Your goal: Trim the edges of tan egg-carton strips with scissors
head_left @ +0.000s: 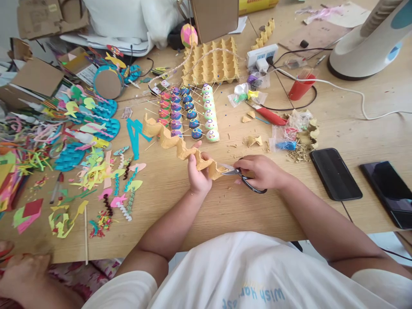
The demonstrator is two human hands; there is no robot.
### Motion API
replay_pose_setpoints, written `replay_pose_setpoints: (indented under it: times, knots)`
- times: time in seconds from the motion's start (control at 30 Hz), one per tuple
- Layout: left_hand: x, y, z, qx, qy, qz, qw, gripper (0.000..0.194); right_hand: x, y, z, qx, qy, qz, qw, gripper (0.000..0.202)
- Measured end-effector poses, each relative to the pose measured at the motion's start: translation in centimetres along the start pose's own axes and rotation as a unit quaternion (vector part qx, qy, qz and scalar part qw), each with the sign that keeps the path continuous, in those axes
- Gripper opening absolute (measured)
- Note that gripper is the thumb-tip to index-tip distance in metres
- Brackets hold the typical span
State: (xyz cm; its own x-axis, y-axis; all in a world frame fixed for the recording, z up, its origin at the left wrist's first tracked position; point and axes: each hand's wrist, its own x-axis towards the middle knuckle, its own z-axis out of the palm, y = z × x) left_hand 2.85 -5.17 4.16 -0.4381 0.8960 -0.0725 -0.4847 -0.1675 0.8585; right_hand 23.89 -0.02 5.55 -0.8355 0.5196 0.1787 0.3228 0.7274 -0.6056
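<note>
Centrally, left hand [198, 174] wrapped round wavy egg-carton strip [175, 143], held just above wooden table [225, 206]; right hand [262, 171] fingers thru handles of scissors [243, 177], blades at strip's near end. Behind: painted eggs [189, 112] on sticks, egg tray [210, 64], red cup [301, 89]. Left: paper scraps [80, 163]. Right: two phones [334, 174], fan base [370, 47] cut off. Blade gap hard to make out. Other person's hand [22, 270] bottom-left, fingers unclear.

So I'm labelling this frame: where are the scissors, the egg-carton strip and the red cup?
scissors [249, 182], head view, on the black handle loop.
egg-carton strip [170, 139], head view, on its wavy middle.
red cup [299, 89], head view, on its side wall.
</note>
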Motion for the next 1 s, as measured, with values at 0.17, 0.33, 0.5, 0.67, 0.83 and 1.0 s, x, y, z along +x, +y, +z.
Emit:
replay_pose_setpoints:
  times: [0.17, 0.33, 0.5, 0.67, 0.83, 1.0]
  knots:
    - [0.06, -0.05, -0.07, -0.016, -0.017, 0.0, 1.0, 0.05, -0.02, 0.03, 0.08, 0.007, -0.013, -0.003, 1.0, 0.037]
    - [0.12, -0.05, -0.1, -0.03, -0.022, -0.002, 0.999, 0.049, -0.08, 0.09, 0.01, 0.008, -0.022, -0.001, 1.0, 0.033]
    - [0.26, -0.02, -0.16, -0.034, -0.015, -0.005, 0.999, 0.046, -0.16, -0.04, -0.26, -0.005, -0.029, 0.022, 0.999, 0.025]
    - [0.34, 0.01, -0.14, -0.034, -0.006, -0.005, 0.999, 0.047, -0.2, -0.36, -0.63, -0.028, -0.028, 0.031, 0.999, 0.016]
    - [0.38, 0.02, -0.16, -0.033, 0.005, -0.008, 0.999, 0.048, -0.24, -0.31, -0.74, -0.027, -0.021, 0.022, 0.999, 0.016]
    - [0.41, -0.01, -0.2, -0.04, 0.002, -0.009, 0.999, 0.047, -0.29, 0.03, -0.62, -0.023, -0.027, 0.025, 0.999, 0.017]
